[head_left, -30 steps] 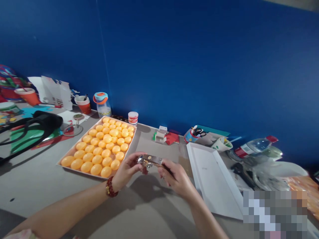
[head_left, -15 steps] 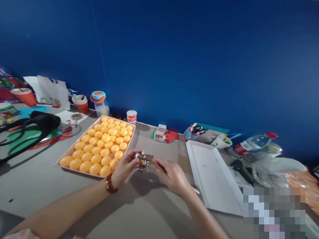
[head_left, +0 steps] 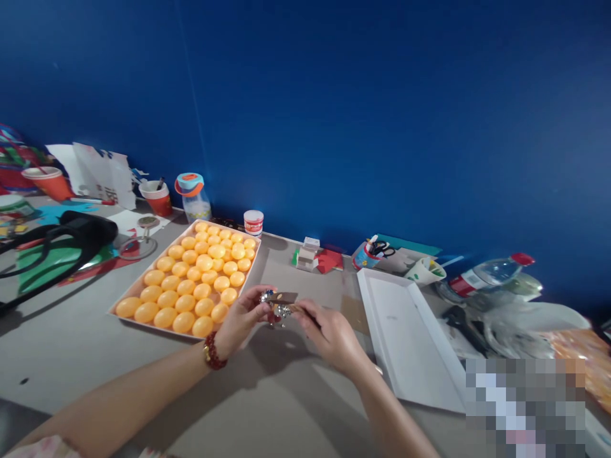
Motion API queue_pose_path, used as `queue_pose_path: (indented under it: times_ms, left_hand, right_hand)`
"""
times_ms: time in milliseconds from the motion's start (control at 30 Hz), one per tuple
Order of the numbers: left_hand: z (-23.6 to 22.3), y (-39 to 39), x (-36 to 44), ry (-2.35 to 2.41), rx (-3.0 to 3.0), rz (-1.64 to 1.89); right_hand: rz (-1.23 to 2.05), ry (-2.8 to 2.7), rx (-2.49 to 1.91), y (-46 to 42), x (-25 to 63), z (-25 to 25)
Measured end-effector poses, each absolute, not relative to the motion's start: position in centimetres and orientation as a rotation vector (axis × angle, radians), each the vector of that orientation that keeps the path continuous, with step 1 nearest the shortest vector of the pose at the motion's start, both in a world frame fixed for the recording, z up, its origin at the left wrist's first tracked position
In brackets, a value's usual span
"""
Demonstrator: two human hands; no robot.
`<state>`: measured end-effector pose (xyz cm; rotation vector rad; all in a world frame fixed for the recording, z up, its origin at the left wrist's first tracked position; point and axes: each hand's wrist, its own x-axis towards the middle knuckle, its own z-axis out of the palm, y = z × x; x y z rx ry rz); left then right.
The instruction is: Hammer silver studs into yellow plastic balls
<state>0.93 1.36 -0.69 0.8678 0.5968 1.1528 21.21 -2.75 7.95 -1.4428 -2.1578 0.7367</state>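
At the centre of the head view, my left hand (head_left: 243,318) pinches a small shiny silver piece (head_left: 266,296) between thumb and fingers. A red beaded bracelet (head_left: 214,351) circles that wrist. My right hand (head_left: 327,334), just to the right, is closed on a thin brown strip (head_left: 300,306). Between the hands is a flat brownish blade-like piece (head_left: 285,297); how it joins the strip cannot be made out. Small silver dangling bits (head_left: 282,312) hang below it. Both hands are above the grey table (head_left: 267,407).
Left of my hands lies a shallow box (head_left: 111,312) of orange balls (head_left: 184,288). A white box lid (head_left: 410,343) lies to the right. Behind stand a pen cup (head_left: 365,256), a small white jar (head_left: 253,222) and a lidded bottle (head_left: 193,200). A plastic bottle (head_left: 491,273) lies far right.
My right fingers have shifted slightly, and more of the flat brownish piece and the silver bits shows between my hands. My left hand keeps its pinch.
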Motion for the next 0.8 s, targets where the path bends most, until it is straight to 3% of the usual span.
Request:
queue_pose_path:
  times_ms: [500, 800]
  left_hand:
    - [-0.6, 1.3, 1.0, 0.634, 0.947, 1.17]
    - [-1.4, 1.8, 1.4, 0.611, 1.045, 1.174]
  right_hand:
    - [0.745, -2.133, -1.452, -3.0, 21.0, 7.8]
    - [0.882, -1.812, -1.487, -3.3, 21.7, 6.5]
